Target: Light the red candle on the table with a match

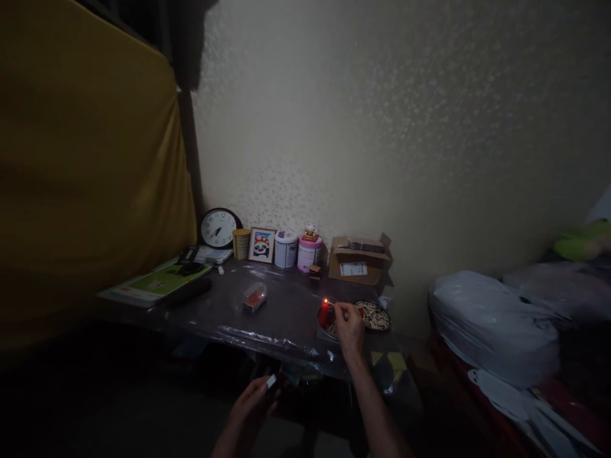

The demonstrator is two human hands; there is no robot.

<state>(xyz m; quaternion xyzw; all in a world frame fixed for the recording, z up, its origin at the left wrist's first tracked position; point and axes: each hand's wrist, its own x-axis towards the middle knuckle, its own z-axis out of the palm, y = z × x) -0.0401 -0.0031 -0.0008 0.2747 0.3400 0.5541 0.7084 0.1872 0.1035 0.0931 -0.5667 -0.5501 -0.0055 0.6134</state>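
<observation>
My right hand point(351, 324) pinches a thin match point(331, 303) and holds its tip at the top of a red candle point(324, 314). A small flame point(326, 301) burns there; whether it is on the match, the wick or both I cannot tell. The candle stands upright in a small dish point(328, 333), partly hidden by my hand. My left hand point(251, 397), low in front of the table edge, is closed around a small matchbox point(271, 381) with a white end; the rest of it is lost in shadow.
Plastic film covers the dark table point(286, 312). Beside my right hand lies a patterned plate point(375, 317). A small transparent pack point(254, 297) sits mid-table. Along the wall stand a clock point(218, 228), picture frame point(261, 245), tins point(286, 250) and cardboard box point(356, 262). White bags point(491, 324) lie right.
</observation>
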